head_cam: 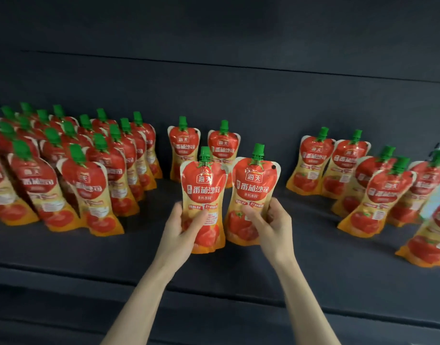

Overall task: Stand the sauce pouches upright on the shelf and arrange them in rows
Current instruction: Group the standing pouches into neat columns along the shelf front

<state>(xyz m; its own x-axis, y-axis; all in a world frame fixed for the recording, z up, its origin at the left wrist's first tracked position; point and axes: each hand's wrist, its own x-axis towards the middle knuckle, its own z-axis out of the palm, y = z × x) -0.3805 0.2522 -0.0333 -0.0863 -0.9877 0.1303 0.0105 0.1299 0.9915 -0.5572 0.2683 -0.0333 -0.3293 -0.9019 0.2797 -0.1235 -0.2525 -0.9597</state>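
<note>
- Two sauce pouches (204,195) (251,197) are held upright at mid-shelf, one gripped by the left hand (181,227), one by the right hand (273,225)
- Packed rows (72,160) are finished at left
- Loose right-side pouches (378,185) on the shelf (239,275) are judged unsorted

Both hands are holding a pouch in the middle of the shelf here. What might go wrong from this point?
1. The left hand and right hand each grip a pouch low down; the left-hand pouch and right-hand pouch are top-heavy and may flop on release.
2. Two standing pouches sit just behind; pushing back could topple them.
3. The right-side group leans unevenly, so a nudge might knock several over.
</note>
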